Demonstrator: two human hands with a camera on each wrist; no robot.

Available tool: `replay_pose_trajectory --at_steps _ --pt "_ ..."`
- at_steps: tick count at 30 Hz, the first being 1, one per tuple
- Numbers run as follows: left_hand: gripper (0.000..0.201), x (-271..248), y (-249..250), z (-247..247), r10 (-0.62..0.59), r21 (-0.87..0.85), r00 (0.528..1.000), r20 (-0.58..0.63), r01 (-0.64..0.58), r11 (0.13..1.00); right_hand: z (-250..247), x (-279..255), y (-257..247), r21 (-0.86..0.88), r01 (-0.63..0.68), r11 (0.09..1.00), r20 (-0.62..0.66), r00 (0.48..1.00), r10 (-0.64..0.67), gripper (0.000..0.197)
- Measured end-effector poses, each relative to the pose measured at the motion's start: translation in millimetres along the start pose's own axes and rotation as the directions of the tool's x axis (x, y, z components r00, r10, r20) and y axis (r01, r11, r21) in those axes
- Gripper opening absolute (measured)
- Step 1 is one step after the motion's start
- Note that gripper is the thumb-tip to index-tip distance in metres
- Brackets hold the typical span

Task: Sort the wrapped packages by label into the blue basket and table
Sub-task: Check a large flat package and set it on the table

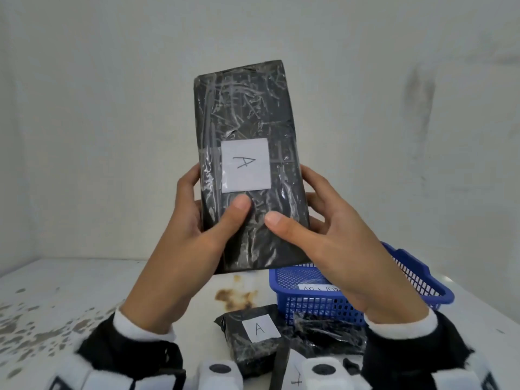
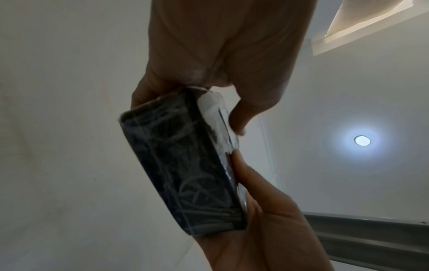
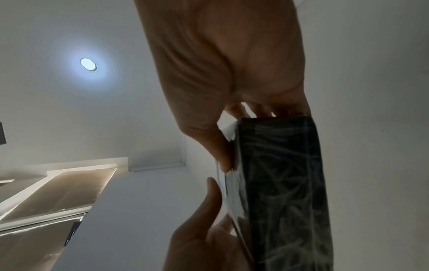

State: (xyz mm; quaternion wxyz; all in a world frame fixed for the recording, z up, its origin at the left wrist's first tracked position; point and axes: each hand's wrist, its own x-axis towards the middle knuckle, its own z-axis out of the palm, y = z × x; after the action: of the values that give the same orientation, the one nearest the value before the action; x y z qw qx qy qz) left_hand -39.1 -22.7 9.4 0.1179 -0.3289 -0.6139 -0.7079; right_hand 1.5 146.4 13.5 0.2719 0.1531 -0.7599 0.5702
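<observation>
**Black wrapped package held up in both hands, label A facing the viewer**

Black plastic, taped over and shiny, wraps the tall package [image 1: 249, 164] held upright in the air above the white table [image 1: 84, 291]. A white label [image 1: 245, 164] marked "A" sits on its front, just above the thumbs. The left hand [image 1: 197, 220] grips the lower left edge, thumb pressed on the front and fingers curled behind. The right hand [image 1: 318, 235] grips the lower right edge the same way. Most of the package rises above both grips.

Below, on the table, a smaller package [image 1: 251, 337] also labelled "A" lies just in front of the blue basket [image 1: 416, 280]. Another dark wrapped package [image 1: 326, 333] lies beside it, touching the basket's near wall. A white paper lies inside the basket, its writing unreadable. Rust-brown stains [image 1: 236, 298] mark the tabletop.
</observation>
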Motion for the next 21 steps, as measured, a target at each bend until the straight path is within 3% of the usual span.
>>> replay_pose_trajectory --at_steps 4,8,13,17,21 --pt "0.062 1 1 -3 -0.032 -0.02 0.997 -0.066 0.03 0.999 -2 0 -1 -0.061 -0.01 0.998 -0.027 1.0 0.008 0.09" --pt "0.058 2 2 -6 -0.011 -0.006 0.995 -0.103 0.011 1.0 -6 -2 -6 -0.093 -0.035 0.995 -0.013 0.999 0.034 0.067" --pt "0.069 1 4 -6 0.027 0.063 0.992 -0.127 -0.019 0.998 -9 -4 -9 -0.101 -0.043 0.994 -0.027 0.999 0.04 0.048" --pt "0.067 2 2 -6 0.059 0.136 0.99 -0.125 -0.042 0.99 -10 -4 -11 -0.173 -0.014 0.985 -0.035 0.999 0.008 0.063" --pt "0.056 3 0 -7 0.07 0.157 0.99 -0.125 -0.05 0.986 -7 -5 -15 -0.167 -0.006 0.986 -0.053 0.999 -0.003 0.064"
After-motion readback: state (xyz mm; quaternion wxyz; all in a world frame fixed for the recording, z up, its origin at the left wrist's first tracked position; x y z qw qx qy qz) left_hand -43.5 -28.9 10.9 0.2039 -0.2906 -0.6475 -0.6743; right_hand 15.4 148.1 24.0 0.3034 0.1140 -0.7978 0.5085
